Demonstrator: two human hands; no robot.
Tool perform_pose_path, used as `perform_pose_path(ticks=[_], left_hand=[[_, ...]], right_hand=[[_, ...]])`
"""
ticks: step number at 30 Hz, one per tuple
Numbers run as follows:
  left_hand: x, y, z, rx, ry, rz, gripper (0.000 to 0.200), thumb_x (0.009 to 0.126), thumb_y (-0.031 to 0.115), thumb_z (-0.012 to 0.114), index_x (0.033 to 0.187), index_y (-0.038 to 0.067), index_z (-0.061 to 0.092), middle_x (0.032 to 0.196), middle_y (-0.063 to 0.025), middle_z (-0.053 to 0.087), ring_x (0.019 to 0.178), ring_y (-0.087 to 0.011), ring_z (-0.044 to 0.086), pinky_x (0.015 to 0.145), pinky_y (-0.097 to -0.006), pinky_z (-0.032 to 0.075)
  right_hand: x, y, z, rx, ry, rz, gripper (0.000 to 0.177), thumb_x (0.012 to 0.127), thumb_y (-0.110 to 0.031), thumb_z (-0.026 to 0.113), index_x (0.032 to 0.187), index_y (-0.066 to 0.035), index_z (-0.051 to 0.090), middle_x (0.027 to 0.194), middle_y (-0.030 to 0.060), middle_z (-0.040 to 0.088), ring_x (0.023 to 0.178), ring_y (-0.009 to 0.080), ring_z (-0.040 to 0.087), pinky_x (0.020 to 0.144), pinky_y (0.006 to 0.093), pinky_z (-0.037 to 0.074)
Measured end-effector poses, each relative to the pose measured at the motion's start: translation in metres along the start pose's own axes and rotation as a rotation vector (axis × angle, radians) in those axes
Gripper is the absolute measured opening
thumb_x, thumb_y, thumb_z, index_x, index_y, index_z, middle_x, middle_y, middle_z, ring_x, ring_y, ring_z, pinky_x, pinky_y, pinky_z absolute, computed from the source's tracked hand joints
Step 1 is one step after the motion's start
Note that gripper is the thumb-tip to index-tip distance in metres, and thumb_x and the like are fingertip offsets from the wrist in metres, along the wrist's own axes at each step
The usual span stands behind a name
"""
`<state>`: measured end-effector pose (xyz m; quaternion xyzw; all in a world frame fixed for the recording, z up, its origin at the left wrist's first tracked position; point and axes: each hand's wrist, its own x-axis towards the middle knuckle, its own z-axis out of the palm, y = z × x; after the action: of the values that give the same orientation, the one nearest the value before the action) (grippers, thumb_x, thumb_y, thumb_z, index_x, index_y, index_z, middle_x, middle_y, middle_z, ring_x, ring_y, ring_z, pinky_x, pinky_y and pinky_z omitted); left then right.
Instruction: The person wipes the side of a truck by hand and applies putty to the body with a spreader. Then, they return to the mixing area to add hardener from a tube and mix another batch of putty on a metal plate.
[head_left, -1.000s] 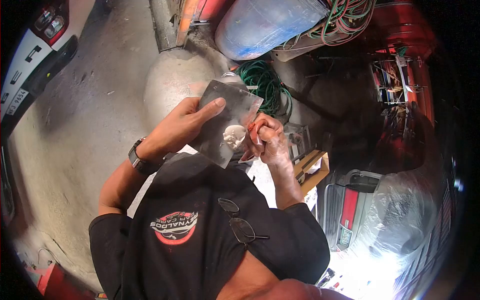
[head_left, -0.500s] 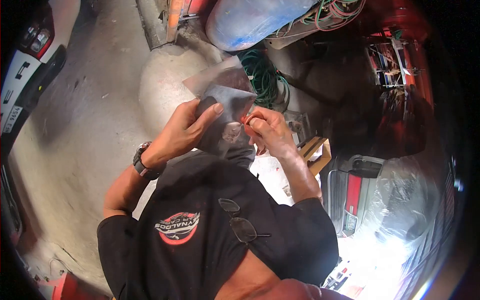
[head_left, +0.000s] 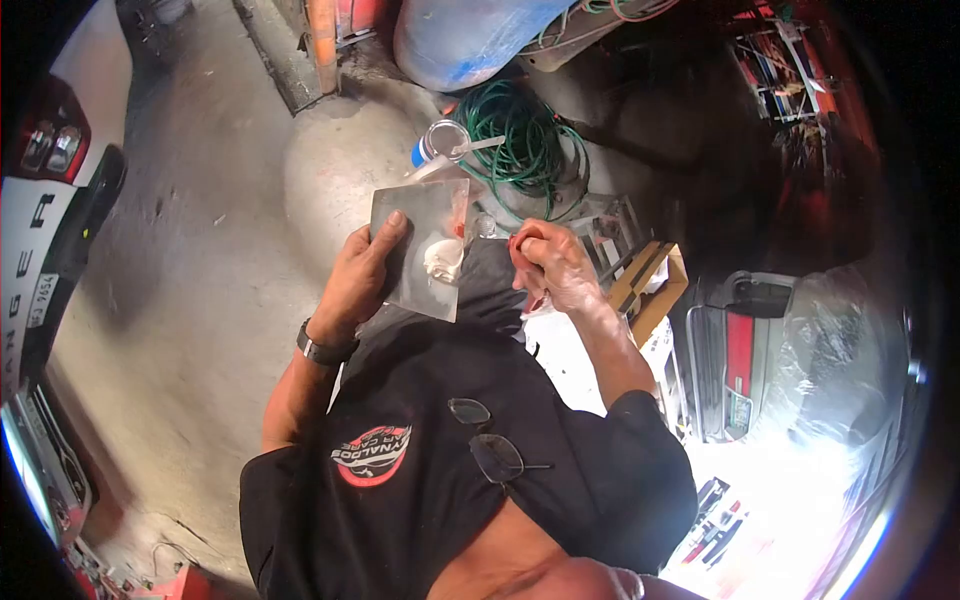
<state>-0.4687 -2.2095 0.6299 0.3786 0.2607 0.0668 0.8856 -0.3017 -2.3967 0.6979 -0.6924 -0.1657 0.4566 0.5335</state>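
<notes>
Head: plate [head_left: 412, 212] edge (in left hand [head_left: 357, 278])

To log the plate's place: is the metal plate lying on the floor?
No, the left hand holds the metal plate up, with white putty on it.

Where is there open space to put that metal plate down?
The widest bare patch is the concrete floor between the white vehicle and the left hand holding the metal plate. Ahead and right it is crowded: a can, green hose, blue drum and a wooden crate beside the right hand.
</notes>
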Motion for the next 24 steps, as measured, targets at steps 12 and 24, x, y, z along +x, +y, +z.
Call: perform_pose_path(ticks=[12, 24], left_hand=[[-0.012, 0.034, 0.036, 0.228, -0.114, -0.053, 0.042, 0.098, 0.041, 0.056, 0.102, -0.001, 0.063, 0.086, 0.0006, 0.065, 0.070, -0.0043, 0.058, 0.062, -0.0222, 0.048], [-0.014, 0.036, 0.026, 0.268, -0.125, 0.011, 0.042, 0.100, 0.040, 0.054, 0.100, -0.001, 0.062, 0.084, 0.0012, 0.064, 0.068, -0.0037, 0.058, 0.059, -0.0223, 0.048]], right_hand=[[-0.011, -0.013, 0.011, 0.034, -0.055, 0.056, 0.017, 0.085, -0.013, 0.051, 0.086, 0.000, 0.061, 0.066, 0.0034, 0.058, 0.044, 0.0084, 0.047, 0.054, 0.0252, 0.049], [-0.005, -0.022, 0.022, -0.151, -0.032, 0.041, 0.020, 0.085, -0.016, 0.053, 0.087, 0.002, 0.060, 0.062, 0.0029, 0.055, 0.044, 0.0077, 0.047, 0.042, 0.0230, 0.044]])
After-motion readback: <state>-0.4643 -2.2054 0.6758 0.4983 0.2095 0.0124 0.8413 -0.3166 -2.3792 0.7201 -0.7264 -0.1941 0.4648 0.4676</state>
